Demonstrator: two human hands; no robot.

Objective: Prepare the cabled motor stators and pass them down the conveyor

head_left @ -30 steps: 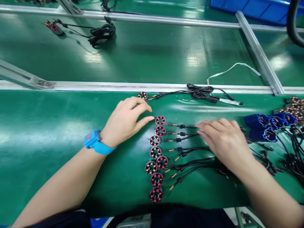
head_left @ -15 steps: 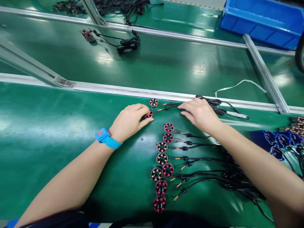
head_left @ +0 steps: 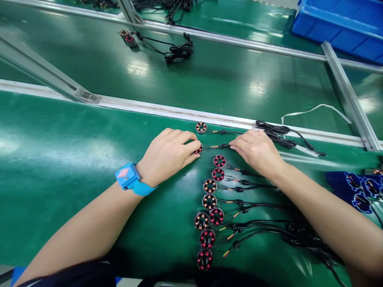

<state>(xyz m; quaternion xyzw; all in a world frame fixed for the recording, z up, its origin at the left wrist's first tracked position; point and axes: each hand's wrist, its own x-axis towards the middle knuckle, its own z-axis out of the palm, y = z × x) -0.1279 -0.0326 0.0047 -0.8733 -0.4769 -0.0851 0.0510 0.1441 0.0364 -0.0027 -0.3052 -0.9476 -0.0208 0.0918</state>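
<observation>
My left hand [head_left: 176, 149], a blue band on its wrist, is closed on a small round motor stator [head_left: 198, 149] with red windings; fingers cover most of it. My right hand [head_left: 254, 147] pinches the black cable [head_left: 226, 146] that runs from this stator through thin coloured wires. Just beyond lies a copper-wound stator [head_left: 201, 127] with its own cable. Nearer me, a column of several stators, among them a red one [head_left: 220, 161] and a copper one [head_left: 210, 186], rests on the green bench, with cables pointing right.
A white-silver rail [head_left: 167, 113] crosses behind my hands, and a coiled black cable [head_left: 275, 129] lies against it. Blue ring-shaped parts [head_left: 362, 202] sit at the right. Beyond the rail are another stator with cable [head_left: 179, 52] and a blue bin [head_left: 341, 30].
My right hand has closed on the held stator's cable; before, its fingers were apart beside it. The held stator and cable now lie a little farther from the copper-wound stator. The view has shifted slightly.
</observation>
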